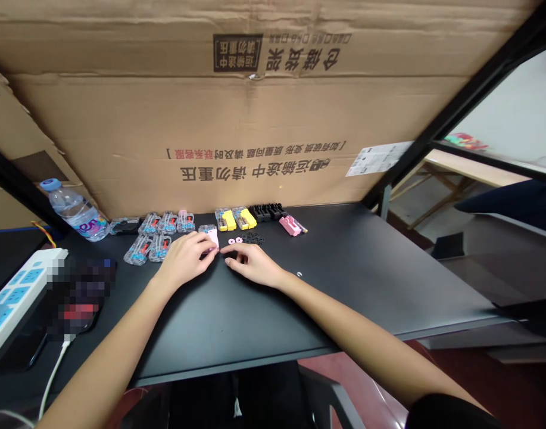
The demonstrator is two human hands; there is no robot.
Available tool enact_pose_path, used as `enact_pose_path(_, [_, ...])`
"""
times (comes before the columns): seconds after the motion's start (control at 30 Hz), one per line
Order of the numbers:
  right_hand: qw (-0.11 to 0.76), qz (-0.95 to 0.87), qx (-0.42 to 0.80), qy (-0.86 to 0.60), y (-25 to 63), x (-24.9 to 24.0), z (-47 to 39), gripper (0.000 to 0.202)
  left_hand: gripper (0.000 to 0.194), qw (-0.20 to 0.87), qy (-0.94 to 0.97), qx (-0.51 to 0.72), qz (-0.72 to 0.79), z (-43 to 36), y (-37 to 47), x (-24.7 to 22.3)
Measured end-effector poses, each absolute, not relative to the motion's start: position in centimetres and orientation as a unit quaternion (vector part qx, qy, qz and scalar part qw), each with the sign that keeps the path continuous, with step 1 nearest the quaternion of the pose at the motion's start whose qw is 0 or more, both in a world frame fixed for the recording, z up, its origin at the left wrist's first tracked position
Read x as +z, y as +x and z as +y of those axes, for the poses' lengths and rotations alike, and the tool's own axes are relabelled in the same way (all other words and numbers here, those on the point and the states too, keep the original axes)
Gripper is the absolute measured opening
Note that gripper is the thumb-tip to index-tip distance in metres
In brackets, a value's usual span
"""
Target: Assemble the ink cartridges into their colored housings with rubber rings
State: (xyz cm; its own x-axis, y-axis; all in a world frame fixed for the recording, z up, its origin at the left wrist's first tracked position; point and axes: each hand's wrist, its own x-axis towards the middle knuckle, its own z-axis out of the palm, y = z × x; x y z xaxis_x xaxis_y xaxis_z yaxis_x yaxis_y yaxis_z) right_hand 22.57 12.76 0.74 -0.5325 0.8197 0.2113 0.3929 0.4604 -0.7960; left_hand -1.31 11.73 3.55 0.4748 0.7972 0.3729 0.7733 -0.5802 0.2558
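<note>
My left hand [189, 257] is closed on a small clear-and-pink plastic piece [213, 236], with the fingers over its left side and the thumb at its lower edge. Close by on the right, my right hand [253, 265] has its index finger stretched to the piece's lower corner. Its thumb is held apart, and I see nothing between them. Two pink rings [236, 241] and a cluster of small black rings [253, 238] lie just beyond my right hand. Two clear-and-yellow pieces [228, 219] stand behind.
Several clear pieces with blue and red parts [150, 223] lie left. Black parts [267, 212] and a pink piece [290, 225] are back right. A small white bit [299, 274] lies near my right wrist. Bottle [78, 211], phone [83, 298] and power strip [25, 286] line the left. Cardboard [255, 113] walls the back.
</note>
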Motion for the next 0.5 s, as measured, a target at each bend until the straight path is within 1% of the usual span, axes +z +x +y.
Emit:
enact_pose_path(0.13, [0.301,-0.803,0.351,-0.376,22.6,0.5,12.8,0.03,0.027,0.018,0.856,0.214,0.47,12.2,-1.7,3.0])
enact_pose_path(0.17, [0.301,-0.804,0.352,-0.374,22.6,0.5,12.8,0.029,0.03,0.021,0.858,0.209,0.468,12.3,-1.8,2.7])
enact_pose_path(0.33, [0.305,-0.807,0.349,-0.365,22.6,0.5,12.8,0.028,0.059,0.041,0.861,0.196,0.467,12.6,-1.9,1.1])
enact_pose_path(0.4, [0.303,-0.81,0.348,-0.36,22.5,0.5,12.8,0.027,0.065,0.044,0.861,0.191,0.469,12.8,-1.8,0.6])
enact_pose_path(0.5, [0.302,-0.816,0.344,-0.354,22.5,0.4,12.9,0.027,0.067,0.044,0.862,0.181,0.472,13.2,-1.7,0.3])
